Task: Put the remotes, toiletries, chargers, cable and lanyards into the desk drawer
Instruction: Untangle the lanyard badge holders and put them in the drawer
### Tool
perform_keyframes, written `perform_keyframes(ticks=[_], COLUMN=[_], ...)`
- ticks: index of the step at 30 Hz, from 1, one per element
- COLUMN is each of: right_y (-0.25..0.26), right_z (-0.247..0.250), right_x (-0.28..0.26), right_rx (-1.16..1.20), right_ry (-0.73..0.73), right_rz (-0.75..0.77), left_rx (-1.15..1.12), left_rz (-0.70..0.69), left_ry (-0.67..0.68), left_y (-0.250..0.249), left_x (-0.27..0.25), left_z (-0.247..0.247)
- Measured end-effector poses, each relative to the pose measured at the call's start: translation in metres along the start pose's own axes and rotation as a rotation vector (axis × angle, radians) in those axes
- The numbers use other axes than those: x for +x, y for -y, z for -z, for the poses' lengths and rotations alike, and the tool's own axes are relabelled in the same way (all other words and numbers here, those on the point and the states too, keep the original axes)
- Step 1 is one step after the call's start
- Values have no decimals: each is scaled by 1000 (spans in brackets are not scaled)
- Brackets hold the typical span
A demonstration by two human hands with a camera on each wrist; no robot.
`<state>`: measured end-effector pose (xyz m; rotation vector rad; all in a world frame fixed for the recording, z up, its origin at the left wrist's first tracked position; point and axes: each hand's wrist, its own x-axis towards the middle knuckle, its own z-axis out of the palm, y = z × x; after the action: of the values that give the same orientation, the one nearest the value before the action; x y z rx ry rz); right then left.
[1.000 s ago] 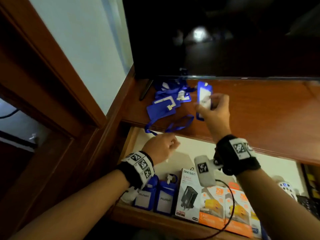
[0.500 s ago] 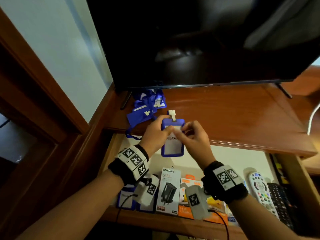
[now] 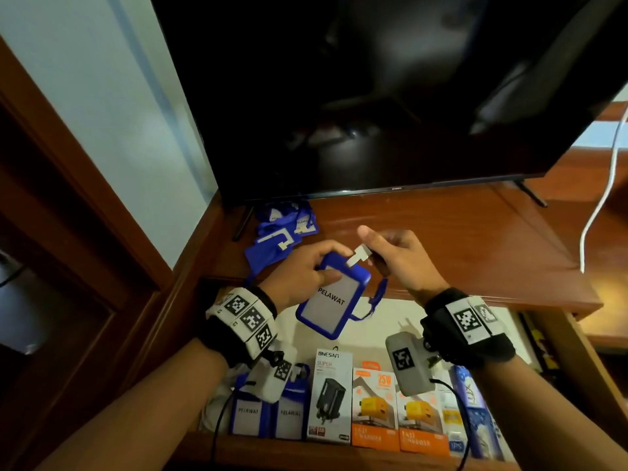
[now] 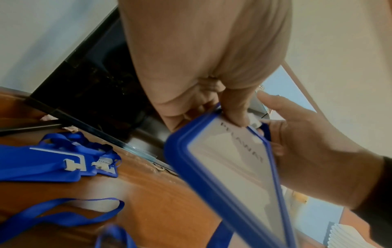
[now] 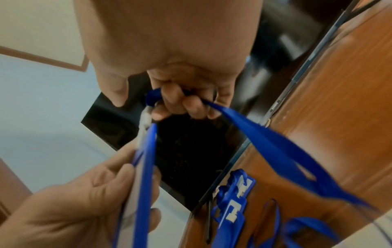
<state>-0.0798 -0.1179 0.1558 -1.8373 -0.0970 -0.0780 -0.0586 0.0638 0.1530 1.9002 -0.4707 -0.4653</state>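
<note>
Blue-framed badge holder (image 3: 331, 297) reading PELAWAT sits tilted above the open drawer (image 3: 339, 450), pinched at its top edge by the left hand (image 3: 299, 273), thumb pressed on its face. Just beside it, the right hand (image 3: 401, 260) curls its fingers (image 5: 191, 107) round the blue lanyard strap (image 5: 265, 137) near the white clip (image 3: 358, 254).

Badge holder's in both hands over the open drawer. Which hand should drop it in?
Probably the left hand: it grips the badge holder by its body, above the drawer. The right hand only pinches the strap near the clip, so it should gather that in afterwards.
</note>
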Motion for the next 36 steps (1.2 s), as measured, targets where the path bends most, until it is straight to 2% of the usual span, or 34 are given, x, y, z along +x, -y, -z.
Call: perform_keyframes(ticks=[3,7,10,14,17,20,23,25,28,31,33,34,36], right_y=[3,5,1,5,5,3,10,15,20,8,-2,-6,-9], right_z=[-9,-40,-61,-70,-69,-63,-62,-62,-63,-65,-68,-68,-69], right_x=[-2,-12,-15,-16,-20,-19,-14,-11,-12,-17,-19,-19,-23], right_rx=[113,246,257,214,115,-67,-170,-160,-65,258,490,517,387], right_ry=[-106,-87,-66,-53,59,222,393,452,363,142,104,113,111], right_rz=[129,77,37,70,58,-21,-80,-92,-114,-300,-335,-332,-305], left_rx=[-73,-301,-507,-490,-302,54,486,598,466,145,-120,-228,-305], left_rz=[-31,-33,-16,-19,-106,-186,-103,-47,-23,4,11,5,0], left_ry=[-124,-292,-332,-340,-248,2,270,351,322,228,127,78,-33], left_y=[-6,-6,-1,9,17,14,1,-2,4,15,20,22,28], left_x=[1,3,3,0,-5,-10,-15,-17,-22,-30,-36,-37,-34], left_z=[10,18,21,27,49,75,88,91,93,95,99,101,106])
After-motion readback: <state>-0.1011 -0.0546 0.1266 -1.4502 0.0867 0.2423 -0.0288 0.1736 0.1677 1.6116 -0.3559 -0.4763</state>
